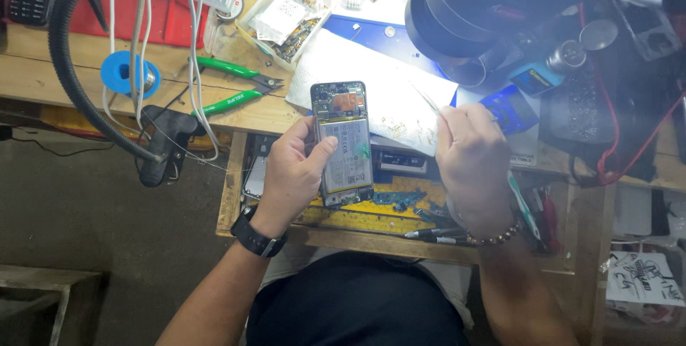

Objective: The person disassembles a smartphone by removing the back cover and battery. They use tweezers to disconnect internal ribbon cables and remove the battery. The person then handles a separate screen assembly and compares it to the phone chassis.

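My left hand (296, 174) grips the opened phone (344, 142), long axis pointing away from me, while my right hand (471, 164), just beside it, pinches tweezers (429, 103).

Left hand (296, 174) grips opened phone (343, 142), back cover off, battery exposed, thumb on battery. Right hand (471, 164) pinches tweezers (429, 103) above white paper (371, 89) on bench (43, 78).

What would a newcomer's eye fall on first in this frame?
At centre, the opened phone with its back cover off, battery showing, held upright in the left hand. Beside it, the right hand holds thin tweezers over the white paper towel. Green-handled pliers lie to the left on the bench.
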